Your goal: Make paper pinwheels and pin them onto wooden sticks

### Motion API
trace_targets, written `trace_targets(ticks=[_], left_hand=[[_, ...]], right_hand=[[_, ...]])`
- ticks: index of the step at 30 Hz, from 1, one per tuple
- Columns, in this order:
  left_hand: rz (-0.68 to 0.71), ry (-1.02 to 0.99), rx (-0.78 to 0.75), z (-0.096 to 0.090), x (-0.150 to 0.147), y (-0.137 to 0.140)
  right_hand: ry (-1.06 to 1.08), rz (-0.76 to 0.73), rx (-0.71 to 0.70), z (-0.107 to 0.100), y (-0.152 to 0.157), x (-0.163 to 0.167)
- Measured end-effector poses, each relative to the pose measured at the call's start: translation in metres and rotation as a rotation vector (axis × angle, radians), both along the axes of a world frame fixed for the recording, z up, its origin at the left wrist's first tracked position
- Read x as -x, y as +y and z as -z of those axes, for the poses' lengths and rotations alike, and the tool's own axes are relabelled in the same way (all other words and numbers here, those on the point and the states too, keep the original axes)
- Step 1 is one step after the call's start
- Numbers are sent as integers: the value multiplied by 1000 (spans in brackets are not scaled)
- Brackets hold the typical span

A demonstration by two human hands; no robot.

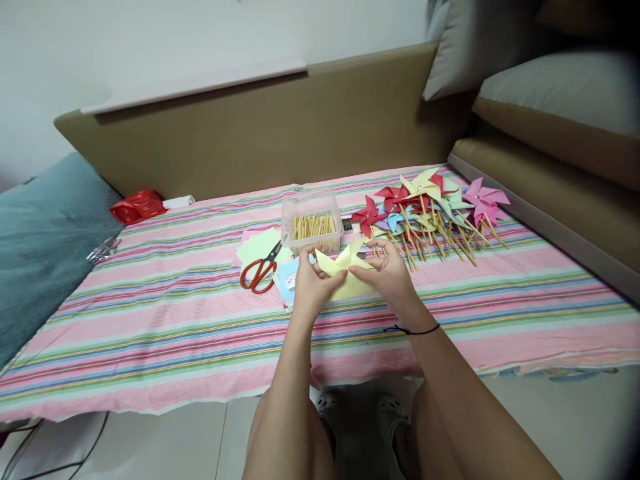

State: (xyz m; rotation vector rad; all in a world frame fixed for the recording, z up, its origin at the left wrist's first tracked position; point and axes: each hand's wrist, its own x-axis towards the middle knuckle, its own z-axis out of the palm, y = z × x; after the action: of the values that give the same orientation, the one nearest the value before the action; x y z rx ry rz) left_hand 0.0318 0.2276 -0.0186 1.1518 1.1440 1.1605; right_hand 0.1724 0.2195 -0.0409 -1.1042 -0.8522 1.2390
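Observation:
Between my two hands is a yellow paper pinwheel, its blades partly folded in toward the centre. My left hand grips its left side, thumb pressed near the middle. On the other side, my right hand pinches the right part, its thumb close to the left one. Another yellow paper shows just below the folded blades; whether it is joined to them I cannot tell. Right behind my hands stands a clear plastic box of short wooden sticks.
Finished pinwheels on sticks are heaped at the right. Red-handled scissors lie on coloured paper sheets left of my hands. A red plastic bag and a metallic item are far left. Striped cloth covers the seat; cushions border the right.

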Motion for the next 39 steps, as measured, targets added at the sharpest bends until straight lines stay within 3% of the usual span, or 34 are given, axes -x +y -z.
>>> trace_targets(ticks=[9,20,29,33,39], left_hand=[[-63,-62,105,-1,2,1],[41,-18,98,3,6,1],[24,54,63,5,8,4],[-113,-25,73,6,7,6],[-390,-312,154,1,10,11]], right_hand=[[50,-70,40,-6,0,-1],[-22,-82,27,-4,-1,-4],[-72,-116,-4,4,0,-5],[-1,-45,-19,-3,0,-2],[166,37,11,-5,0,-2]])
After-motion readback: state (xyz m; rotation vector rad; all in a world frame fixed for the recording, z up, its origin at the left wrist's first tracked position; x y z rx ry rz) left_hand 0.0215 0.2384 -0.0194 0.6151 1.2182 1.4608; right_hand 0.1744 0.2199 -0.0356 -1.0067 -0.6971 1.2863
